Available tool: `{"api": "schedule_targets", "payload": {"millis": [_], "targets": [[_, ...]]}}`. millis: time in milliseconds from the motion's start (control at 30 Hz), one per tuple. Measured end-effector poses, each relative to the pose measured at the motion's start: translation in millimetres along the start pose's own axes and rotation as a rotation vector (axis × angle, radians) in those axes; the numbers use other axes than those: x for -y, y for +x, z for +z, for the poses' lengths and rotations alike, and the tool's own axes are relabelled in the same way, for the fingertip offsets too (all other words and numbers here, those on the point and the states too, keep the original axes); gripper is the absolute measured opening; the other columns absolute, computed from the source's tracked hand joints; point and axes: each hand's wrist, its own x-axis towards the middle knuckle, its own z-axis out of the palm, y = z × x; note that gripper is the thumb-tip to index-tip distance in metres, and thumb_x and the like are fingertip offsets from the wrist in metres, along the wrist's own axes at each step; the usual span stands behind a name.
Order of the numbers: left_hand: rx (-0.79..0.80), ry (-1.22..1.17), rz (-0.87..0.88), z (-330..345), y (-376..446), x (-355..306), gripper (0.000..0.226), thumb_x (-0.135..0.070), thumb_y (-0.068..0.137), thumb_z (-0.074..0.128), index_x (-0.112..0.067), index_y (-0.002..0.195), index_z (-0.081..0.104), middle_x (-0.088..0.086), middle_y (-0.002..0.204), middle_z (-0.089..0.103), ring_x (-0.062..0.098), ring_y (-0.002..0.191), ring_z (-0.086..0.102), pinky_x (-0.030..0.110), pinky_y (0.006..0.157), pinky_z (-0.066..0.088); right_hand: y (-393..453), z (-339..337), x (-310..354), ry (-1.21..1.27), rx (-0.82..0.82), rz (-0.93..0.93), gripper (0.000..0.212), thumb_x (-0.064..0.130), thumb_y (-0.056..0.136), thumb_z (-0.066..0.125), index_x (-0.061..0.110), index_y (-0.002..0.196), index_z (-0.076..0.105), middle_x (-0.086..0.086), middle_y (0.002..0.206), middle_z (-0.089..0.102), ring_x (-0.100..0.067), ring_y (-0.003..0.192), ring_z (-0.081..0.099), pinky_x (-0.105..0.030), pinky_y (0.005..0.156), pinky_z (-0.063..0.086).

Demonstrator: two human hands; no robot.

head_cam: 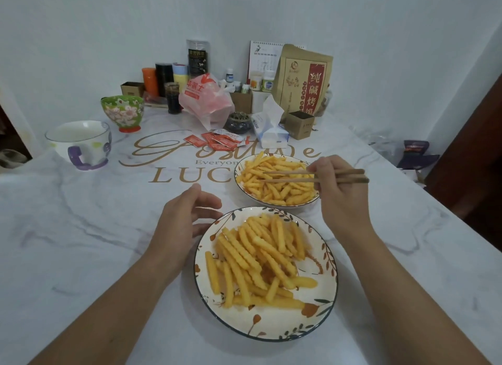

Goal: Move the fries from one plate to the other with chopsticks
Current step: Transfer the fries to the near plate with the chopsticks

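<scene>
A near plate (pixel 271 329) with a leaf pattern holds a pile of crinkle fries (pixel 255 258). Behind it to the right stands a far plate (pixel 245 192), also heaped with fries (pixel 274 185). My right hand (pixel 336 190) grips a pair of wooden chopsticks (pixel 288 176) that lie level over the far plate, tips pointing left and slightly apart, with no fry between them. My left hand (pixel 184 218) rests on the table at the near plate's upper left rim, fingers curled and apart, holding nothing.
A white mug with a purple handle (pixel 80 144) and a green flowered bowl (pixel 122 112) stand at the left. Red sauce packets (pixel 217 140), a tissue pack (pixel 269 128), a pink bag (pixel 206 99), jars, small boxes and a brown paper bag (pixel 301 79) crowd the back.
</scene>
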Motion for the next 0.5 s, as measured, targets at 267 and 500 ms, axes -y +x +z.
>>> {"api": "schedule_targets", "payload": {"millis": [267,500], "targets": [[-0.016,0.036,-0.012,1.2,0.0,-0.7,0.056,-0.044,0.111,0.036,-0.009,0.089,0.075,0.002,0.09,0.08,0.029,0.095,0.077,0.048,0.093,0.059,-5.8,10.2,-4.2,-0.159,0.111,-0.145,0.035,0.034,0.106,0.05,0.01,0.089,0.068,0.008,0.07,0.058,-0.01,0.066,0.053,-0.023,0.058,0.039],[-0.029,0.068,-0.03,1.2,2.4,-3.6,0.056,-0.04,0.111,0.037,-0.008,0.086,0.075,0.005,0.088,0.08,0.027,0.087,0.077,0.043,0.085,0.06,-5.6,8.5,1.8,0.004,-0.02,-0.079,0.038,0.032,0.107,0.045,0.01,0.084,0.066,-0.006,0.068,0.055,-0.012,0.063,0.05,-0.03,0.056,0.038]]}}
